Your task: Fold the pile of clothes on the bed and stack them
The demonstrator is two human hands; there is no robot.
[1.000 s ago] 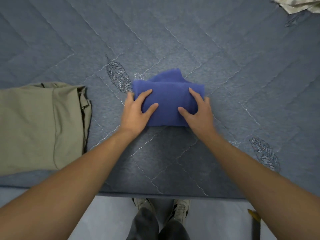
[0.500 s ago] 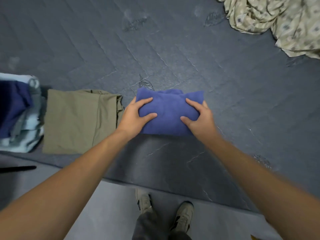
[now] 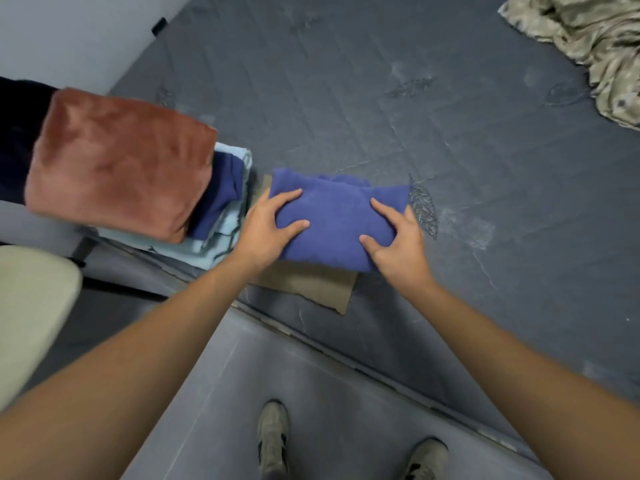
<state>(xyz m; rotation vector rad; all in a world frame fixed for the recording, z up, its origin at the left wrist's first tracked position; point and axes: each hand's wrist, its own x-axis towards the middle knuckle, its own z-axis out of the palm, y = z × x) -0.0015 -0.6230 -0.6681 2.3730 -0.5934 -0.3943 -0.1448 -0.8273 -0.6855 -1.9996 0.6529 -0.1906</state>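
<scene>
Head view: we judge the folded blue fleece garment (image 3: 337, 223), over the folded khaki cloth (image 3: 311, 284) on the bed (image 3: 381, 116), soft and light; left hand (image 3: 266, 230) and right hand (image 3: 398, 244) clasp its ends, the best grip.

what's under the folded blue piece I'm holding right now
A folded khaki garment lies under the blue piece, held by your left hand and right hand. Only its near edge shows; the rest is covered.

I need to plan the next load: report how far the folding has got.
Done: a stack topped by a rust-coloured piece, plus a folded khaki garment. In hand: the left hand and right hand hold the folded blue garment over the khaki one. Left: the crumpled patterned cloth.
</scene>
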